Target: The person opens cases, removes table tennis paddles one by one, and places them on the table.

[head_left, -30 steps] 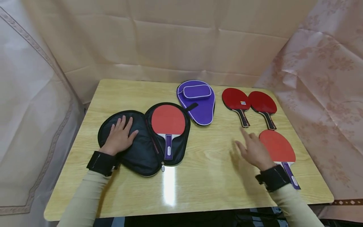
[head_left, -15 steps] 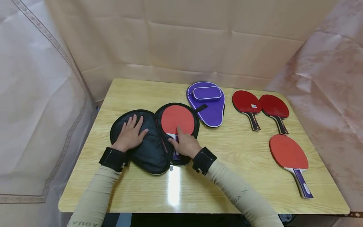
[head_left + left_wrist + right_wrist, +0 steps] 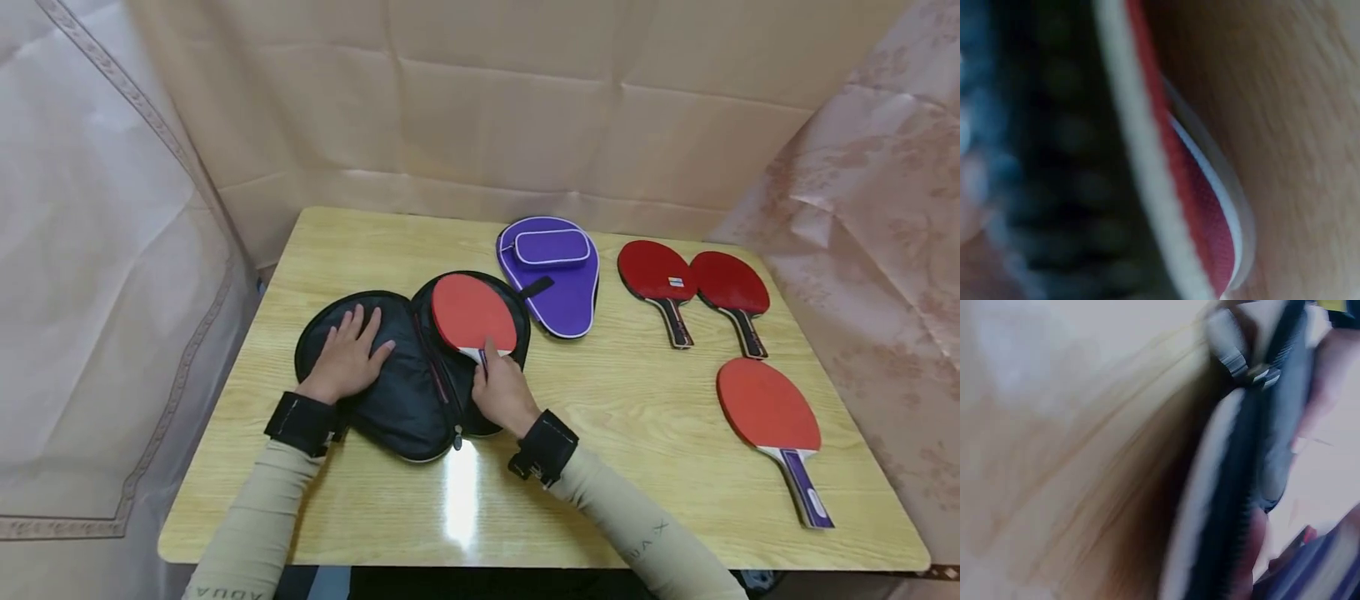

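In the head view a black zippered paddle case [image 3: 401, 417] lies spread flat, one half to each side of its fold. My left hand [image 3: 345, 357] rests with fingers spread on the left half. My right hand [image 3: 506, 396] grips the handle of a red table tennis paddle [image 3: 474, 310] over the right half; the blade looks tilted, and fingers cover most of the handle. The right wrist view shows the striped purple handle [image 3: 1325, 569] and the metal zipper pull [image 3: 1227, 344] beside the case edge. A blurred case edge [image 3: 1154, 169] fills much of the left wrist view.
A purple paddle case [image 3: 558, 292] with white piping lies behind the black one. Two dark red paddles, one with a sticker [image 3: 651, 271] and one plain [image 3: 729, 279], lie at the back right. Another light red paddle [image 3: 768, 404] lies nearer on the wooden table [image 3: 622, 467].
My right hand has come left from beside the right-hand paddles to the paddle in the case and now grips its handle. That paddle's blade has tilted. My left hand stays on the case.
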Motion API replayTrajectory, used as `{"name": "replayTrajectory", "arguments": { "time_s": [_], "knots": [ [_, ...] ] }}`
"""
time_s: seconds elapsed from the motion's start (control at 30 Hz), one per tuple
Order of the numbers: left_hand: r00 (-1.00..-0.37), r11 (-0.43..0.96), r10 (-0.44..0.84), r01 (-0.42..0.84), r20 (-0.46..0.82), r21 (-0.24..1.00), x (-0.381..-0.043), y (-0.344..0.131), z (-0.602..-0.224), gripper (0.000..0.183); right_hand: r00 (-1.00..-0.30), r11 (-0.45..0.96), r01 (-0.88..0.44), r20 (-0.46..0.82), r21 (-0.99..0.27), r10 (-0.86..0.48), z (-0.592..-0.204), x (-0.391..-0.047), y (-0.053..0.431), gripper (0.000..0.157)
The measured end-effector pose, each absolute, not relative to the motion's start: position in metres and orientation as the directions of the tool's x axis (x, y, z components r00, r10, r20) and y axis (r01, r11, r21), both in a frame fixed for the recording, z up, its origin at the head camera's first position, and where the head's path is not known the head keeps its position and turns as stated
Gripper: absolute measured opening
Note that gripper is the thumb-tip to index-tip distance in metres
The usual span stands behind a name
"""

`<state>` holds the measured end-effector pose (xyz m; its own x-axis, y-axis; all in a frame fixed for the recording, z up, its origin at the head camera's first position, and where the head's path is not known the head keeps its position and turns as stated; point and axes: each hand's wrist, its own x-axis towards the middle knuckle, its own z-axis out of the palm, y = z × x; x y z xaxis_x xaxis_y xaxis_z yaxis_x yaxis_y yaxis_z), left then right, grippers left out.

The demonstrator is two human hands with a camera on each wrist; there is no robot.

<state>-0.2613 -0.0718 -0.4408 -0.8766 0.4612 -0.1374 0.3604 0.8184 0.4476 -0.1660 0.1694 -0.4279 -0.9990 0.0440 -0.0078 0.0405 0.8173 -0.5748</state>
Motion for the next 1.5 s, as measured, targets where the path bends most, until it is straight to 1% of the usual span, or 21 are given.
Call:
{"name": "replayTrajectory", "arguments": {
  "time_s": [0.1,0.23,0.33,0.43,0.57,0.7,0.83,0.93,1.03,1.17,1.27,1.4,1.5],
  "knots": [
    [-0.874,0.815,0.465,0.360,-0.143,0.453,-0.262,-0.071,-0.441,0.068,-0.998,0.792,0.022,0.032,-0.610,0.052,-0.422,-0.160,0.178,0.055],
    [-0.870,0.809,0.472,0.363,-0.144,0.462,-0.261,-0.069,-0.441,0.068,-0.991,0.785,-0.033,0.121,-0.619,0.053,-0.415,-0.146,0.196,0.053],
    [-0.869,0.807,0.474,0.362,-0.145,0.466,-0.261,-0.069,-0.441,0.068,-0.972,0.806,-0.080,0.224,-0.587,0.066,-0.408,-0.133,0.217,0.053],
    [-0.870,0.807,0.472,0.362,-0.142,0.466,-0.260,-0.072,-0.441,0.068,-0.961,0.831,-0.057,0.256,-0.553,0.105,-0.403,-0.120,0.246,0.055],
    [-0.871,0.808,0.469,0.356,-0.146,0.470,-0.258,-0.078,-0.441,0.068,-0.959,0.875,0.033,0.230,-0.483,0.164,-0.405,-0.096,0.297,0.056],
    [-0.870,0.809,0.467,0.347,-0.160,0.474,-0.257,-0.083,-0.439,0.069,-0.952,0.913,0.112,0.221,-0.392,0.212,-0.419,-0.056,0.344,0.056],
    [-0.866,0.810,0.470,0.349,-0.168,0.471,-0.257,-0.089,-0.436,0.070,-0.956,0.925,0.174,0.167,-0.339,0.241,-0.435,-0.014,0.371,0.056],
    [-0.864,0.807,0.475,0.352,-0.168,0.474,-0.258,-0.091,-0.433,0.070,-0.959,0.919,0.219,0.101,-0.327,0.264,-0.441,0.003,0.381,0.057],
    [-0.863,0.805,0.476,0.351,-0.168,0.478,-0.260,-0.091,-0.431,0.071,-0.958,0.915,0.247,0.061,-0.319,0.280,-0.444,0.009,0.386,0.056],
    [-0.861,0.803,0.479,0.351,-0.172,0.483,-0.260,-0.088,-0.432,0.070,-0.960,0.923,0.243,0.065,-0.299,0.274,-0.447,0.009,0.392,0.053],
    [-0.855,0.797,0.488,0.356,-0.173,0.489,-0.261,-0.084,-0.434,0.070,-0.958,0.922,0.260,0.043,-0.288,0.284,-0.448,0.008,0.395,0.052],
    [-0.847,0.787,0.502,0.364,-0.174,0.498,-0.261,-0.077,-0.436,0.070,-0.955,0.932,0.287,0.010,-0.221,0.296,-0.444,0.009,0.400,0.052],
    [-0.845,0.784,0.506,0.367,-0.174,0.501,-0.261,-0.072,-0.436,0.070,-0.955,0.945,0.288,0.020,-0.156,0.294,-0.442,0.009,0.404,0.052]
  ]
}}
